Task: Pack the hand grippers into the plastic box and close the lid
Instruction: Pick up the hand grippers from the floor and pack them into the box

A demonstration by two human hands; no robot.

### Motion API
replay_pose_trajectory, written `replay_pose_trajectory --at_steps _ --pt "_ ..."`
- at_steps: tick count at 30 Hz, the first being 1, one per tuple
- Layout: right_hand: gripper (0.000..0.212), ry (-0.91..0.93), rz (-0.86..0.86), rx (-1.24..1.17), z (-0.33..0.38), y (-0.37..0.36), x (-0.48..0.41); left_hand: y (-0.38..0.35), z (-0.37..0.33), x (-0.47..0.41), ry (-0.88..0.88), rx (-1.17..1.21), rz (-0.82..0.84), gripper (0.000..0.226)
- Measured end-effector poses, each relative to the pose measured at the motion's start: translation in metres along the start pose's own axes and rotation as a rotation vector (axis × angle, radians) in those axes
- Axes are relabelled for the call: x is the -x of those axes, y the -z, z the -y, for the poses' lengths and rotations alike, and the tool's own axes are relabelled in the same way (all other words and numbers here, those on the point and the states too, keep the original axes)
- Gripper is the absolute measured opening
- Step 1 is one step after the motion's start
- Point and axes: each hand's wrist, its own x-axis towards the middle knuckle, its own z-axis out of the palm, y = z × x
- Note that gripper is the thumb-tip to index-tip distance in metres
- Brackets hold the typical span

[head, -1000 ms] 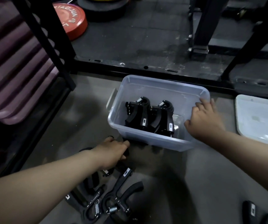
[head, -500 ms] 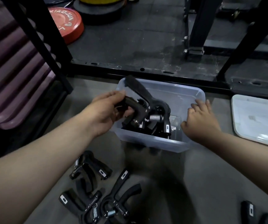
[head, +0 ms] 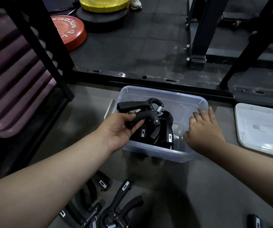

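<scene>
The left hand (head: 117,129) grips a black spring-loaded hand gripper (head: 142,111) by 1 padded handle, holding it over the 9 o'clock end of the clear rectangular plastic box (head: 157,152). The right hand (head: 204,129) rests with relaxed, straight fingers on the box's 3 o'clock rim. At least 2 black grippers (head: 165,134) already stand inside. Packing looks under half done. Several loose grippers (head: 116,209) lie on the grey floor (head: 198,186) at the box's 7 o'clock, and 1 further gripper (head: 254,219) at 5 o'clock. The pale flat lid (head: 264,129) lies apart at 3 o'clock, not yet fitted.
</scene>
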Motion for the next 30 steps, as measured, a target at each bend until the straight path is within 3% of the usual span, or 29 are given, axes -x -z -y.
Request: replay_pose_trajectory --at_steps 3,5,6,9,10,12,16,19,22,27,30 --pt "0.049 0.048 -0.091 -0.076 0.002 0.008 0.002 -0.002 0.003 -0.002 -0.108 -0.058 0.008 0.041" --pt "0.038 0.127 -0.160 -0.347 0.015 0.023 -0.003 -0.005 0.008 -0.002 -0.212 -0.155 0.006 0.048" --pt "0.033 0.097 -0.063 -0.615 0.026 0.035 -0.007 -0.004 0.010 -0.003 -0.287 -0.248 -0.008 0.049" --pt "0.038 -0.287 0.518 -1.700 0.064 0.079 -0.023 0.002 0.019 -0.004 -0.607 -0.668 0.072 0.050" --pt "0.044 -0.379 0.637 -1.941 0.071 0.088 -0.027 0.005 0.022 -0.004 -0.692 -0.813 0.131 0.050" --pt "0.045 -0.447 0.679 -2.143 0.081 0.090 -0.032 0.013 0.025 -0.006 -0.819 -1.075 0.195 0.049" --pt "0.023 -0.482 0.662 -2.229 0.085 0.077 -0.026 0.028 0.018 -0.005 -0.823 -1.307 0.270 0.055" --pt "0.013 -0.523 0.695 -2.202 0.078 0.066 -0.027 0.034 0.003 -0.005 -0.903 -1.308 0.050 0.058" --pt "0.011 -0.601 0.661 -2.021 0.074 0.061 -0.035 0.042 -0.013 -0.026 -0.993 -1.522 -0.150 0.059" --pt "0.010 -0.650 0.674 -1.986 0.094 0.066 -0.046 0.049 -0.008 -0.051 -0.880 -1.700 -0.121 0.057" --pt "0.021 -0.546 0.631 -1.766 0.109 0.067 -0.052 0.052 -0.009 -0.053 -0.883 -1.730 -0.107 0.059"
